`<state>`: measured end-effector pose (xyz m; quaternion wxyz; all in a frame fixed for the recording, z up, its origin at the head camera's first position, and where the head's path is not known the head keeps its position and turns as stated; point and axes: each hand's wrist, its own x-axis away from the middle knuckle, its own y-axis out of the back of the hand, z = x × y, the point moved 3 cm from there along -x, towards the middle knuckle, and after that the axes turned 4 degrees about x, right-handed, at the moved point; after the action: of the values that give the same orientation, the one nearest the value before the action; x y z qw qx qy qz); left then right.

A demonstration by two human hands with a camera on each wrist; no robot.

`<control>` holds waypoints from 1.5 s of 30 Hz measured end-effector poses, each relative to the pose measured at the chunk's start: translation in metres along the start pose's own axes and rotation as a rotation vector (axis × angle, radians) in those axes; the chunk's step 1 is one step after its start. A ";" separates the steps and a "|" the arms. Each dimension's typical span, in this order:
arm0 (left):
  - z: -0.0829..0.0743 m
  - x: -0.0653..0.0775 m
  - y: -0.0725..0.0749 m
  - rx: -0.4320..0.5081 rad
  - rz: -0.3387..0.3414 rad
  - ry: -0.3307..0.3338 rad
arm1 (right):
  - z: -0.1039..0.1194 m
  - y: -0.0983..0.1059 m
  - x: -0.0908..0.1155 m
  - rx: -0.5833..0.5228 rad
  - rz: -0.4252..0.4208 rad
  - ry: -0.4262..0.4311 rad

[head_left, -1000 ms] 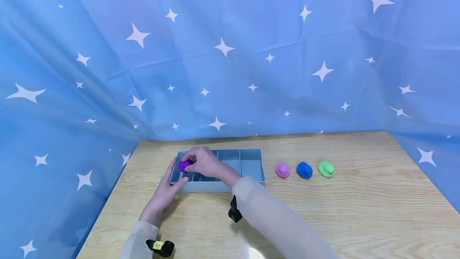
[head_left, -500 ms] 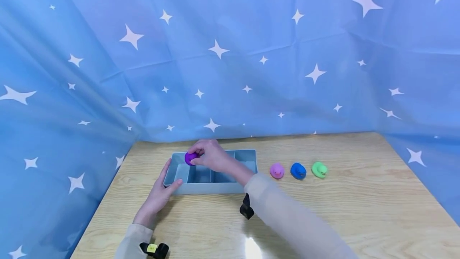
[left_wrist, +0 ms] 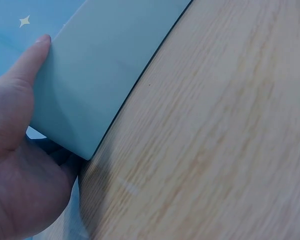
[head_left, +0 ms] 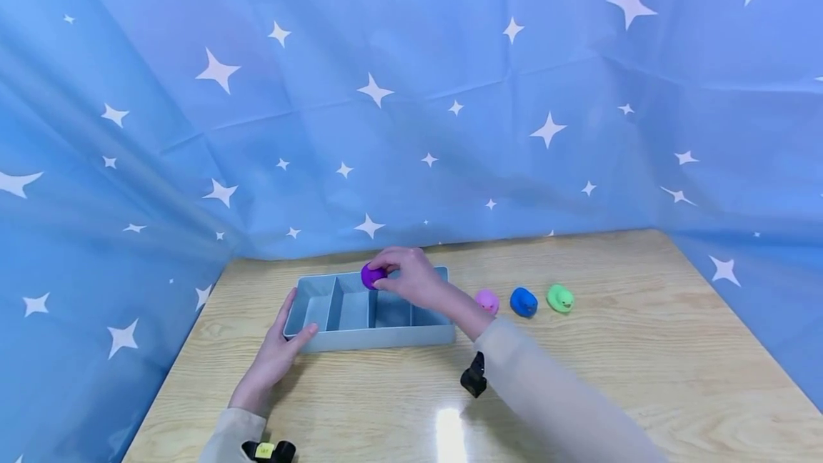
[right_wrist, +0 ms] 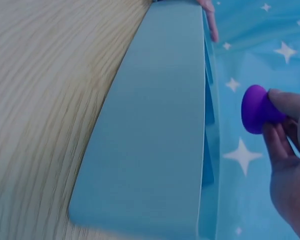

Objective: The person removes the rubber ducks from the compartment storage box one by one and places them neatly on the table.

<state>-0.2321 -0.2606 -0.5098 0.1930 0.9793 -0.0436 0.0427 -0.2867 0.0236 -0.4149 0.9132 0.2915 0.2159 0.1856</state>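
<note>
A blue-grey divided box (head_left: 379, 339) lies lengthwise on the table. My left hand (head_left: 273, 357) grips its left end, the thumb at the front rim and the fingers along the end wall. The left wrist view shows that hand (left_wrist: 27, 185) wrapped about the box's corner. A purple rubber duck (head_left: 371, 276) hangs over the back rim, pinched between the thumb and fingers of my right hand (head_left: 416, 281). In the right wrist view the duck (right_wrist: 257, 111) shows its rounded base; its head is hidden in the fingers. The two left compartments show bare floors.
Right of the box stand a pink duck (head_left: 486, 301), partly behind my right wrist, a blue duck (head_left: 524, 302) and a green duck (head_left: 561, 299). A star-patterned blue cloth (head_left: 411, 127) hangs behind the wooden table (head_left: 611, 363).
My right hand has lifted the purple duck from the leftmost compartment and carried it right, toward the back rim. My left hand stays on the box's end. The head view has shifted slightly.
</note>
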 end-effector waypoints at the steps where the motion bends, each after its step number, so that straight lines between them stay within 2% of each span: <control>1: 0.000 0.000 0.000 0.006 0.003 -0.004 | -0.003 0.004 0.003 0.006 -0.007 -0.001; 10: 0.001 -0.003 0.002 0.016 0.007 -0.024 | -0.030 0.053 0.040 0.041 -0.097 -0.016; 17: 0.005 -0.002 0.001 0.032 0.013 -0.006 | -0.058 0.101 0.073 0.151 -0.172 -0.019; 25: 0.005 -0.002 -0.002 0.014 0.011 -0.009 | -0.083 0.146 0.104 0.275 -0.182 -0.074; 31: 0.002 -0.001 0.002 0.006 0.022 0.016 | -0.097 0.179 0.131 0.337 -0.204 -0.135; 39: 0.002 -0.002 0.004 0.005 0.032 0.001 | -0.116 0.205 0.164 0.367 -0.272 -0.162; 45: 0.001 -0.001 0.003 -0.009 0.030 0.019 | -0.129 0.219 0.183 0.359 -0.312 -0.176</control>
<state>-0.2333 -0.2634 -0.5100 0.1972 0.9772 -0.0567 0.0545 -0.2452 0.3331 -0.4283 0.8796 0.4274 0.2076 -0.0248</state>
